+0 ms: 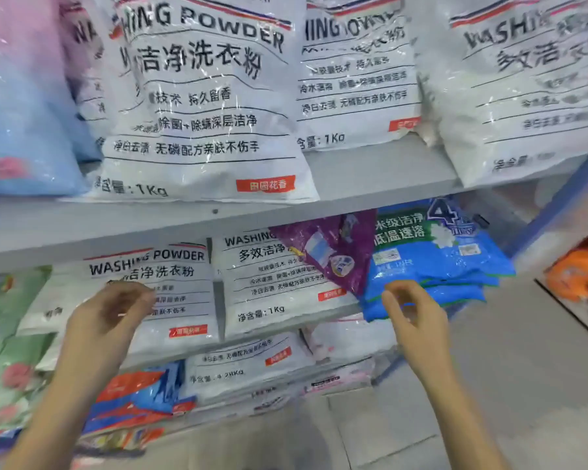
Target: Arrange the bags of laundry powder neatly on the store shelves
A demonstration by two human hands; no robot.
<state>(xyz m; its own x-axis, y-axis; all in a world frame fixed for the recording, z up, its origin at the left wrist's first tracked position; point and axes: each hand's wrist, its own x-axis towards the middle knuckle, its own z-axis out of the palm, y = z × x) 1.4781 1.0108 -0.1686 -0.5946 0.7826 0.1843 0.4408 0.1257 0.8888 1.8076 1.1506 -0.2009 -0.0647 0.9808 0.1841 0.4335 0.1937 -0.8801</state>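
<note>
Centrally, 2 white washing powder bags [184,283] with black lettering and red corner labels lay side by side on the middle shelf [348,307]. Beside them were 1 purple bag [340,245] and a stack of blue bags [455,262] at centre right. 2 hands reached in: the left hand [112,320] was loosely curled and empty. The right hand [413,320] curled at the blue stack's edge, its grip unclear.

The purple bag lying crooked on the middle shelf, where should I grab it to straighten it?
Probably its lower corner, from the front. The purple bag lies tilted across a white bag and the blue bags, that corner pointing forward, near the right hand.
</note>
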